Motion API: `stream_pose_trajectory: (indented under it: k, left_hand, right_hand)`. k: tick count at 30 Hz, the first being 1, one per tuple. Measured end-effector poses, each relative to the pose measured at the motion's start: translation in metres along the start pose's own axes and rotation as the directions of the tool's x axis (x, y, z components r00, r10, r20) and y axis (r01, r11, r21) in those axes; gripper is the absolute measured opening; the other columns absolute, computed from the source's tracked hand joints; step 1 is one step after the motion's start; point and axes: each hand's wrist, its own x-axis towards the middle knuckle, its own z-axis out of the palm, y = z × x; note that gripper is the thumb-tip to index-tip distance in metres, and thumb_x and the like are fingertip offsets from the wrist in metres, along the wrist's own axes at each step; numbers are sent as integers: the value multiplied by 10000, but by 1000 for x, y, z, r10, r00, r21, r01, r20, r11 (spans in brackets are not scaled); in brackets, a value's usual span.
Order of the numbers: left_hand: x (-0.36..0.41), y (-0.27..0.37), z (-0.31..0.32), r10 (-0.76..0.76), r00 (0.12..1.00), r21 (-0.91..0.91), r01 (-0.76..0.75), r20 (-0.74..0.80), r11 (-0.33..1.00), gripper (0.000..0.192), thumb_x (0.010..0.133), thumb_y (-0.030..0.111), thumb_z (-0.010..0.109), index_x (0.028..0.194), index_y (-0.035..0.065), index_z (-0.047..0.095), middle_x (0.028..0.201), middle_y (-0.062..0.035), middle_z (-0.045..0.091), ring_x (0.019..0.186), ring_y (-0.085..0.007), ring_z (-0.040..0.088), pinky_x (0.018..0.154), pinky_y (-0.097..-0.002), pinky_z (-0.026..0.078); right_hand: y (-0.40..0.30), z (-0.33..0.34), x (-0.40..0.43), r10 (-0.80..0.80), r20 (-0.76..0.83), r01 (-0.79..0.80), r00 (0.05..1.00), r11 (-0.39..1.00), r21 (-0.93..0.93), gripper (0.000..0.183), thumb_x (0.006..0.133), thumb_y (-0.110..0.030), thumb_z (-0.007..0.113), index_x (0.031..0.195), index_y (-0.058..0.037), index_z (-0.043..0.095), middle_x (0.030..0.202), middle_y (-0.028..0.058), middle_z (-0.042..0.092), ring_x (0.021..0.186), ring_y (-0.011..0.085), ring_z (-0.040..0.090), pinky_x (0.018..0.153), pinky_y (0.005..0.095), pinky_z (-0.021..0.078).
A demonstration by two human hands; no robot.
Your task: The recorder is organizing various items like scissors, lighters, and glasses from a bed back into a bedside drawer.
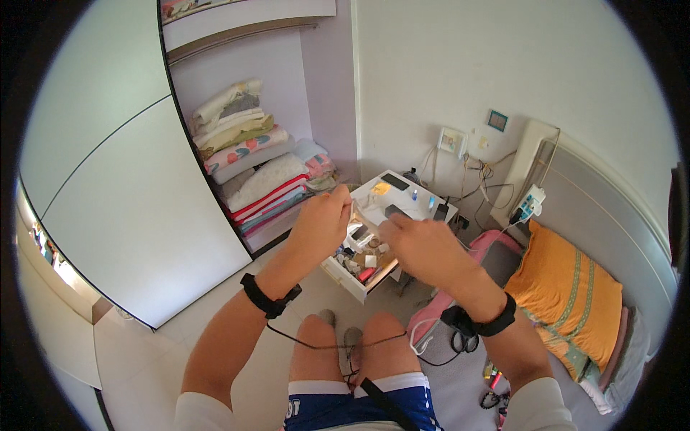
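Note:
A thin, see-through piece of plastic [367, 220], perhaps a small bag, spans the gap between my two raised hands. My left hand [325, 220] pinches one side of it with closed fingers. On the other side my right hand [423, 249] grips it, the fingertips partly turned from view. Behind and below the hands, a drawer [345, 279] is pulled out of a white nightstand [418, 207]. Inside lie a red cylindrical item [367, 274], a white square piece [371, 261] and several small items, partly hidden by my hands.
On the nightstand lie a dark phone [395, 181] and a yellow item [381, 188]. A bed [453, 388] with an orange pillow [571, 293] is at right. Folded bedding [264, 161] fills the wardrobe at left. A black cable [318, 347] runs between my wrist straps across my legs.

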Motion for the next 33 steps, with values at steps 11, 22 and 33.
stream_pose_trajectory:
  k: [11, 22, 33]
  left_hand:
    - [-2, 20, -14, 28, 927, -790, 302, 373, 533, 129, 943, 94, 588, 893, 23, 493, 719, -15, 561, 691, -99, 549, 644, -272, 452]
    - [-7, 9, 2, -52, 991, 317, 11, 122, 948, 76, 872, 20, 563, 930, 12, 514, 748, -208, 607, 656, -357, 597, 609, -401, 478]
    - [2, 8, 4, -8, 981, -979, 196, 195, 57, 110, 991, 76, 523, 884, 52, 519, 736, 20, 530, 687, -107, 511, 675, -286, 446]
  right_hand:
    - [5, 29, -8, 11, -96, 11, 995, 975, 222, 254, 878, -156, 606, 1121, -129, 539, 845, 100, 603, 649, 356, 631, 551, 438, 517]
    - [6, 28, -10, -111, -86, 121, 990, 985, 125, 202, 815, -127, 605, 1014, -95, 613, 917, 84, 588, 698, 287, 667, 563, 409, 542]
    - [-1, 54, -23, 51, -47, -34, 998, 949, 313, 167, 942, -207, 561, 1012, -56, 551, 848, 138, 595, 660, 364, 621, 547, 445, 502]
